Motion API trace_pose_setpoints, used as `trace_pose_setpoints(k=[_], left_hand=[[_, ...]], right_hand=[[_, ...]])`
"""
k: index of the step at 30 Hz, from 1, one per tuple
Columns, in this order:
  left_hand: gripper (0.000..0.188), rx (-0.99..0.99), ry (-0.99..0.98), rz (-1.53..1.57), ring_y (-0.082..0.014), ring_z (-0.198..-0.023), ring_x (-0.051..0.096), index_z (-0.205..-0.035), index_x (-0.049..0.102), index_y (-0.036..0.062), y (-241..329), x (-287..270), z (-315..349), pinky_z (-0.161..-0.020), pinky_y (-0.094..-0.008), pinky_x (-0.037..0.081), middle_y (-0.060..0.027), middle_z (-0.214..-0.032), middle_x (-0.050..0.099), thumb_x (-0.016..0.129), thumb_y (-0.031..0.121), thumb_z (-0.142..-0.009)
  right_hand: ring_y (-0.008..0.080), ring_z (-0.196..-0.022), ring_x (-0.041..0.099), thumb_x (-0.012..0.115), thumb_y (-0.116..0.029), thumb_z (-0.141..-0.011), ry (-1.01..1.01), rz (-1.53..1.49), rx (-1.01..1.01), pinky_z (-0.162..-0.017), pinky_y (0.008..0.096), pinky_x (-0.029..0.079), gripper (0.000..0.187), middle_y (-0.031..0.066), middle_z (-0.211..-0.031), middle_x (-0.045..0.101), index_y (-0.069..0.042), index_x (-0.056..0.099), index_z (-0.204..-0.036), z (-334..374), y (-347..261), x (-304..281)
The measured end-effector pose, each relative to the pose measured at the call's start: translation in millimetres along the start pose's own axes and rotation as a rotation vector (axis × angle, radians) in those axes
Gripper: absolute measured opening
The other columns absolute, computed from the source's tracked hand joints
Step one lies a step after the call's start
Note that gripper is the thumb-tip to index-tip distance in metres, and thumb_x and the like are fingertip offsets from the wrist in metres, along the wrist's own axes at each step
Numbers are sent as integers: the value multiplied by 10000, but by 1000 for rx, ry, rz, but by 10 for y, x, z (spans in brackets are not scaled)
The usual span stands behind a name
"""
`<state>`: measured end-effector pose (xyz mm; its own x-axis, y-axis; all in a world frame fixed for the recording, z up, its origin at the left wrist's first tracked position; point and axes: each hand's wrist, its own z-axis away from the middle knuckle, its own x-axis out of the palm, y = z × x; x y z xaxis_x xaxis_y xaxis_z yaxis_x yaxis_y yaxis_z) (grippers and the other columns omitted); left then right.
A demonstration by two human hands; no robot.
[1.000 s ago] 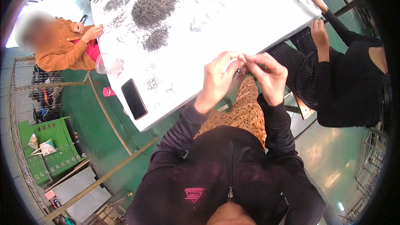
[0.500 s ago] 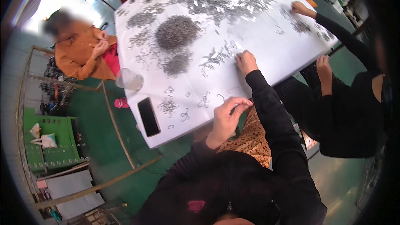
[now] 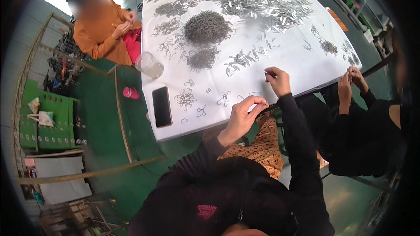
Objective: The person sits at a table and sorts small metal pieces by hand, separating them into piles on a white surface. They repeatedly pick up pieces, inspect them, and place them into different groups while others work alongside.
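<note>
small metal piece (image 3: 265, 75): sitting near the table's 5 o'clock edge, right hand (image 3: 278, 81) pinching it
left hand (image 3: 243, 118): fingers closing on something tiny, can't tell what
risk: probably fumbling the piece off the white table (image 3: 288, 67), being so near the rim
phone (image 3: 162, 106): lying at 8 o'clock, black rectangle
green crate (image 3: 46, 116): sitting far left, with small packets I can't make out
</note>
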<state>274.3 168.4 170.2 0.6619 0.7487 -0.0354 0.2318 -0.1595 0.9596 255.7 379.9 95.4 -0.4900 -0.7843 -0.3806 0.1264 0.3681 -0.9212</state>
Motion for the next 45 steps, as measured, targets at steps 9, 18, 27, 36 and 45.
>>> trace_pose_setpoints(k=[9,18,27,36,45], left_hand=[[96,52,12,-101,-135,-853,656,-989,612,-5,10,43,-88,-743,-270,505,-79,-897,681,619,53,-913],[105,118,48,-179,-224,-836,669,-974,608,5,31,10,-150,-723,-316,514,-107,-893,668,645,36,-880],[400,151,146,-274,-211,-1062,603,-1157,577,58,-275,-251,-104,-828,-318,500,-86,-1177,620,748,98,-797],[174,-259,334,-1101,-352,-768,673,-821,697,1,-1103,-1860,-837,-690,-429,526,-194,-812,687,715,172,-791],[142,9,346,-1102,-430,-814,611,-854,581,8,-1240,-2043,-977,-718,-508,490,-225,-843,629,521,132,-888]], right_hand=[[98,-780,617,644,66,-847,89,-381,-77,-710,210,486,140,48,-875,646,51,660,-985,1053,-1100,-364],[112,-804,630,634,115,-826,182,-396,-140,-720,225,509,209,65,-934,658,48,669,-1021,1131,-1246,-289],[121,-724,614,638,141,-802,216,-477,-158,-658,232,504,182,72,-857,638,57,676,-959,1154,-1232,-192],[116,-701,600,638,154,-776,165,-487,-106,-643,214,475,181,71,-834,635,57,690,-920,1224,-1297,-238],[117,-685,610,630,111,-820,161,-519,-61,-581,232,515,135,74,-838,633,73,677,-941,1303,-1383,-279]])
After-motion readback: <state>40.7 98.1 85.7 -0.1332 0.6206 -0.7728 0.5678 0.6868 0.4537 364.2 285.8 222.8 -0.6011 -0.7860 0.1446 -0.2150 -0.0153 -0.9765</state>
